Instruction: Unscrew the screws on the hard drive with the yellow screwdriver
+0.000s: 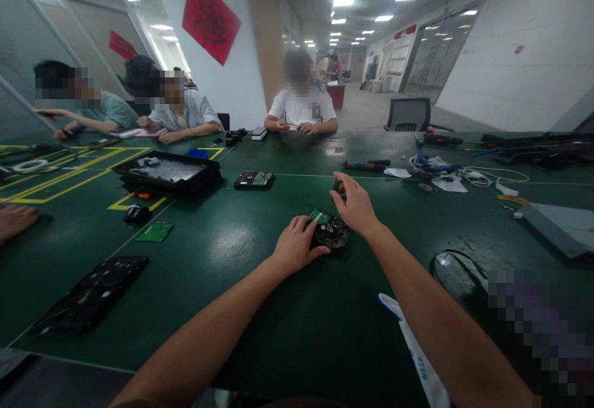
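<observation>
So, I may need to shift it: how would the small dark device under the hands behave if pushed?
The small dark device looks rigid and low, so it would probably slide on the glossy green table, not tip. The left hand braces it while the right hand holds a dark tool over it, hinting it shifts easily. Its green circuit board seems fragile.

Dark green table (pixel 260 309), yellow lines (pixel 69 182)

This is an electronics workshop set in an office hall: a long green surface (pixel 260 284) marked with yellow tape lines (pixel 69 180) carries opened hard drives (pixel 253 179), loose circuit boards (pixel 155 231), a black parts tray (pixel 167 173) and tangled cables (pixel 464 173), with seated workers (pixel 301 108) along its far edge and a strip-lit corridor (pixel 352 43) beyond it.
</observation>
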Tool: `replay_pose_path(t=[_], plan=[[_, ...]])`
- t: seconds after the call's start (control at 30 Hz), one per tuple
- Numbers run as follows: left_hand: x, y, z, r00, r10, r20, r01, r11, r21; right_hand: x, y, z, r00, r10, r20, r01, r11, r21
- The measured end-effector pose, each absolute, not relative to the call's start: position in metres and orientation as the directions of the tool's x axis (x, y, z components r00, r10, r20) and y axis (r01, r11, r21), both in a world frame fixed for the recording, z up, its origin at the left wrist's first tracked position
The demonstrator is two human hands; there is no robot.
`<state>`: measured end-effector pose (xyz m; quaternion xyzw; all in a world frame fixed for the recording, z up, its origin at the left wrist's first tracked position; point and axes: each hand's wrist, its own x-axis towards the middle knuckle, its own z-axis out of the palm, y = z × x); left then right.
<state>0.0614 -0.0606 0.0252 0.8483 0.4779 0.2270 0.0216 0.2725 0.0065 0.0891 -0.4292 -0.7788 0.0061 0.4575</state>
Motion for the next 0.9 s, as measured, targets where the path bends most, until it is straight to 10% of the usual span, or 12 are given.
replay_pose_path(t=[0.9], plan=[[0.0617,-0.0627,0.0311,0.439,0.839,0.320,0.826,-0.518,0.224,0.2713,0.0056,0.0893,-0.194,0.659,0.726,0.648,0.642,-0.410]])
